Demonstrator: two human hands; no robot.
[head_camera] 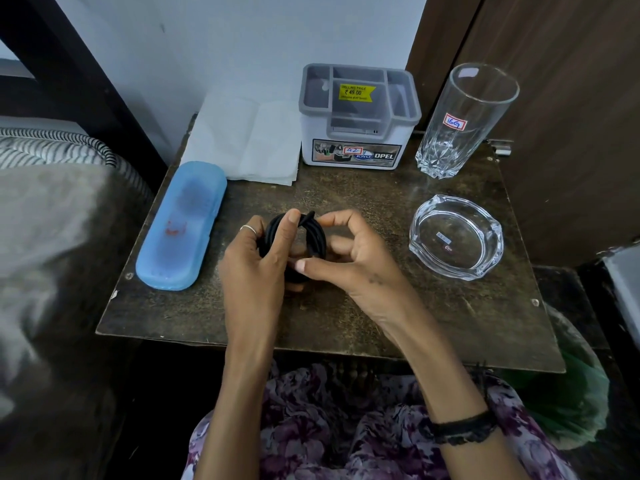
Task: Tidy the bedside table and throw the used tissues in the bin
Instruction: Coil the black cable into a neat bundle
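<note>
A coiled black cable (313, 237) is held above the middle of the dark bedside table (415, 317). My left hand (256, 268) grips the coil from the left, thumb over its top. My right hand (349, 261) pinches the cable's loose end at the top of the coil, thumb under the loops. White tissues (246, 140) lie flat at the table's back left, against the wall.
A blue plastic case (180, 226) lies along the left edge. A grey and white organiser box (356, 123) stands at the back, a tall glass (460, 123) to its right, a glass ashtray (455, 237) nearer. A bed is on the left. A green bag (568, 403) hangs below right.
</note>
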